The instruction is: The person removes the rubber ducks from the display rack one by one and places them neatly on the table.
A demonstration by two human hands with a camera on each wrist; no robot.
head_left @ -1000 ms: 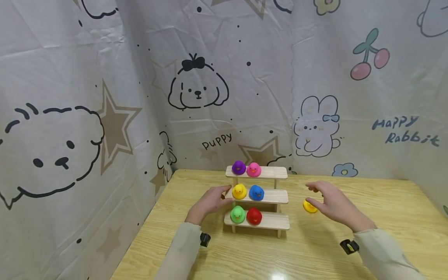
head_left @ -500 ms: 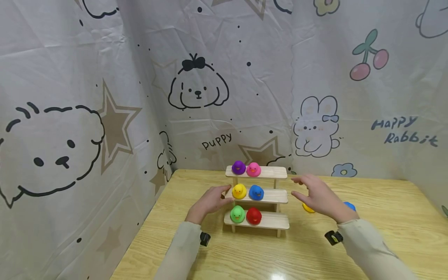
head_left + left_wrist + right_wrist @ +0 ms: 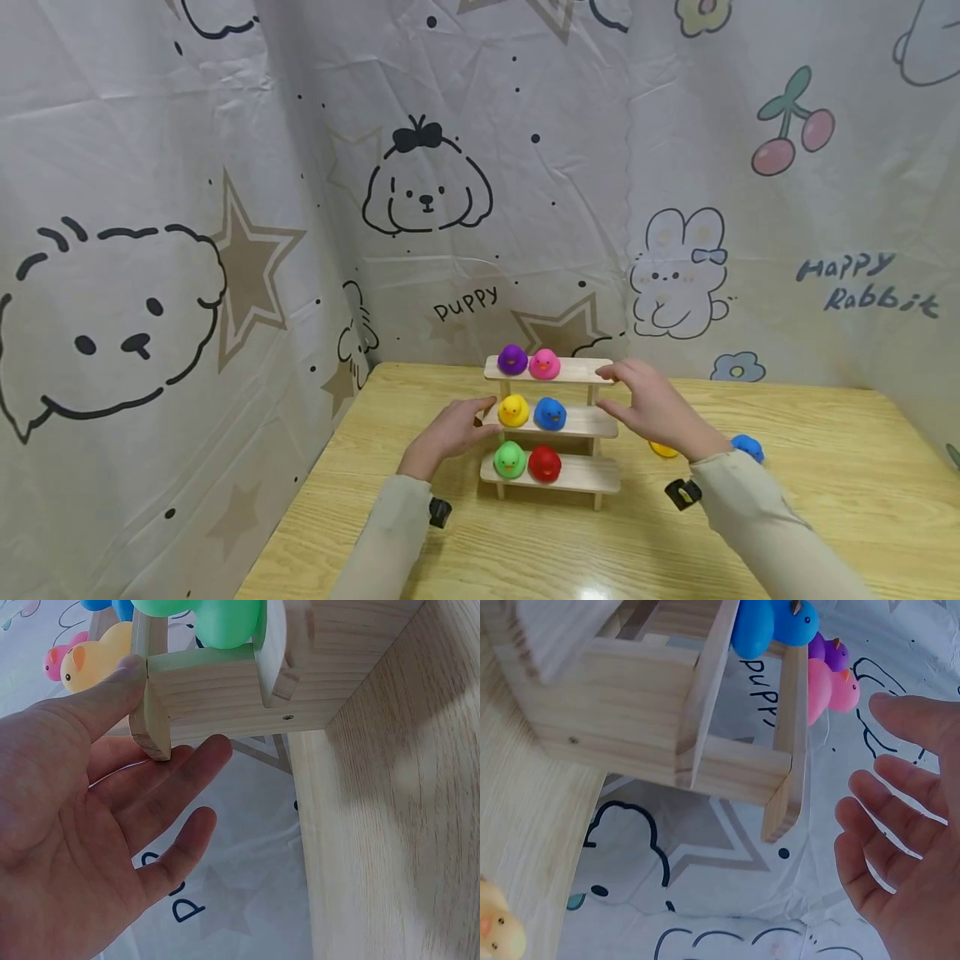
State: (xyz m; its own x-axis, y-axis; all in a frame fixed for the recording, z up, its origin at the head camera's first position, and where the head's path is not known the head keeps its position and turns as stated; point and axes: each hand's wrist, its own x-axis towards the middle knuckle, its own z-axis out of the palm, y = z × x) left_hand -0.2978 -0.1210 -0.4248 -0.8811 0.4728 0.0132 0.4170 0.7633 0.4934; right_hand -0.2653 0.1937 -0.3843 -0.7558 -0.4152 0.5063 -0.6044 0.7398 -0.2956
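A three-tier wooden shelf [image 3: 588, 422] bears two small ducks per tier: purple [image 3: 513, 360] and pink [image 3: 545, 364] on top, yellow [image 3: 513, 411] and blue [image 3: 551, 413] in the middle, green [image 3: 510, 460] and red [image 3: 545, 463] at the bottom. At the middle tier's left end, my left hand [image 3: 452, 433] grips the board; the left wrist view shows its thumb on one face and fingers behind. My right hand [image 3: 656, 408] hovers by the shelf's upper right end, holding nothing. In the right wrist view a gap separates that hand [image 3: 915, 817] from the wood [image 3: 622, 705].
On the wooden table [image 3: 555, 542], another yellow duck [image 3: 663, 448] lies partly hidden below my right hand, and another blue duck [image 3: 748, 448] is beside my right forearm. A printed cloth [image 3: 555, 208] hangs behind and at the sides.
My right hand has moved left and up from above the loose yellow duck to the shelf's upper right end. The loose blue duck has come into sight. My left hand stays where it was.
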